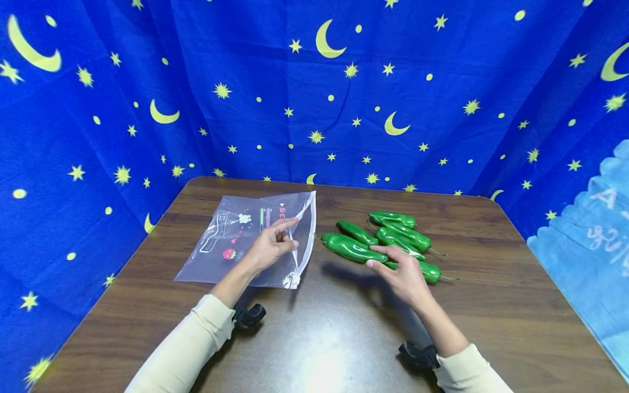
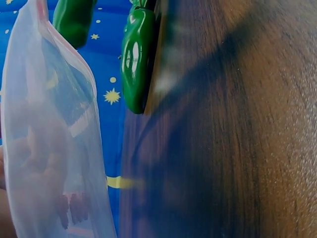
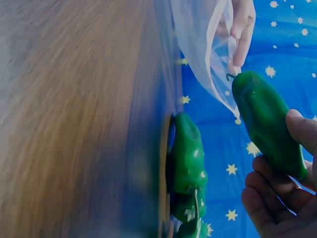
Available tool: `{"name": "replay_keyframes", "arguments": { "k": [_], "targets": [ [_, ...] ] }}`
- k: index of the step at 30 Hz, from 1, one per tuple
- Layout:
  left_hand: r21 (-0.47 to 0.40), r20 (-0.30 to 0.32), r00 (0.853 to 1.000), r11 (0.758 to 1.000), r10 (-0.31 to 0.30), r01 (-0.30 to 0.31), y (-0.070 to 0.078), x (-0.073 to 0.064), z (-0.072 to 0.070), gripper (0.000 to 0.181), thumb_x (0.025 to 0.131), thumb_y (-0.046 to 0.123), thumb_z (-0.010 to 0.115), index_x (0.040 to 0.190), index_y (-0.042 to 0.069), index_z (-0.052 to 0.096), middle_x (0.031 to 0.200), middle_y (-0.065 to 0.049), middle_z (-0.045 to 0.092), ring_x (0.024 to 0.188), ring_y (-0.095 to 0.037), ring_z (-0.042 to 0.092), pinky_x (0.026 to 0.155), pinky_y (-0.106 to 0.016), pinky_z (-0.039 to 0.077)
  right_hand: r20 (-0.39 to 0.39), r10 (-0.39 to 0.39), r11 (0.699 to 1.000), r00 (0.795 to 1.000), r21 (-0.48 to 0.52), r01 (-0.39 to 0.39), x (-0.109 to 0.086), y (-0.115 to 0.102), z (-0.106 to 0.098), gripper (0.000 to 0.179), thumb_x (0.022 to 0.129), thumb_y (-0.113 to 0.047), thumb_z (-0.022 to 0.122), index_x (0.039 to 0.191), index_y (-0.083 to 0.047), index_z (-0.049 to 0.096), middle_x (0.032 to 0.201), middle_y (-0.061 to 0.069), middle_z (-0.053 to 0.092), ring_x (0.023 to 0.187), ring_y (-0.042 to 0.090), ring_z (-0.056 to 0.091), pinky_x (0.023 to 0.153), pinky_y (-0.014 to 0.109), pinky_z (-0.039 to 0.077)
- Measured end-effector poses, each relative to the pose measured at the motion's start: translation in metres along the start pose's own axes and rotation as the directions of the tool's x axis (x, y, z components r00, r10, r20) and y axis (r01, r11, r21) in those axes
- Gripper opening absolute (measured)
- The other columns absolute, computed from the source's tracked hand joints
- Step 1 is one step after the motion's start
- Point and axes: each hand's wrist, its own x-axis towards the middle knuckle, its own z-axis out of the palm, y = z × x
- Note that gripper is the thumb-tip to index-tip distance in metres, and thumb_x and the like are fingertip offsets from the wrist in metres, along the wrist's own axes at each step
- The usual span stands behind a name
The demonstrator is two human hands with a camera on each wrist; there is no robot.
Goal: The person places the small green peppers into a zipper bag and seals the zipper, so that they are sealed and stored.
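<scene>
My left hand (image 1: 269, 245) pinches the upper edge of a clear zip bag (image 1: 211, 267) with printed pictures, drawing its mouth apart. The white zip slider (image 1: 292, 280) sits at the near corner. In my right hand (image 1: 404, 275) is a green pepper (image 1: 350, 247), gripped between thumb and fingers at one end, its stem pointing at the bag's mouth. The right wrist view shows this pepper (image 3: 262, 119) raised off the table, its stem tip close to the bag's opening. Through the film in the left wrist view, the left hand looks blurred.
Several more green peppers (image 1: 403, 234) lie grouped on the brown wooden table (image 1: 491, 305), just beyond my right hand. A blue curtain (image 1: 275, 71) with moons and stars surrounds the table's back and sides. A light blue cloth (image 1: 585, 245) hangs at the right.
</scene>
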Motion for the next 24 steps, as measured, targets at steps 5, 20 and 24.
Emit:
{"name": "replay_keyframes", "arguments": {
  "k": [5, 20, 24],
  "targets": [
    [-0.010, 0.011, 1.000, 1.000, -0.013, 0.013, 0.001, -0.002, 0.000, 0.060, 0.081, -0.005, 0.061, 0.138, -0.005, 0.042, 0.141, -0.020, 0.041, 0.068, 0.001, 0.047, 0.056, -0.013, 0.039, 0.014, -0.019, 1.000, 1.000, 0.003, 0.019, 0.004, -0.005, 0.006, 0.038, 0.082, -0.026, 0.072, 0.117, -0.012, 0.066, 0.116, 0.009, 0.066, 0.114, 0.031, 0.058, 0.094, 0.049, 0.046],
    [-0.021, 0.018, 1.000, 1.000, 0.001, 0.000, 0.005, -0.004, 0.001, 0.059, 0.080, -0.006, 0.061, 0.137, -0.005, 0.043, 0.141, -0.020, 0.041, 0.069, 0.000, 0.048, 0.055, -0.012, 0.039, 0.004, -0.041, 0.999, 0.999, -0.006, 0.041, 0.010, -0.012, 0.019, 0.037, 0.080, -0.024, 0.074, 0.114, -0.013, 0.068, 0.106, 0.006, 0.069, 0.097, 0.022, 0.062, 0.081, 0.042, 0.049],
    [-0.021, 0.020, 1.000, 1.000, -0.001, 0.002, 0.007, -0.006, 0.002, 0.060, 0.080, -0.006, 0.061, 0.137, -0.005, 0.043, 0.141, -0.019, 0.041, 0.070, 0.000, 0.048, 0.055, -0.012, 0.038, 0.018, -0.027, 1.000, 0.999, 0.001, 0.027, 0.010, -0.013, 0.021, 0.038, 0.080, -0.025, 0.074, 0.115, -0.013, 0.068, 0.110, 0.008, 0.068, 0.104, 0.026, 0.061, 0.085, 0.046, 0.048]
  ]
}}
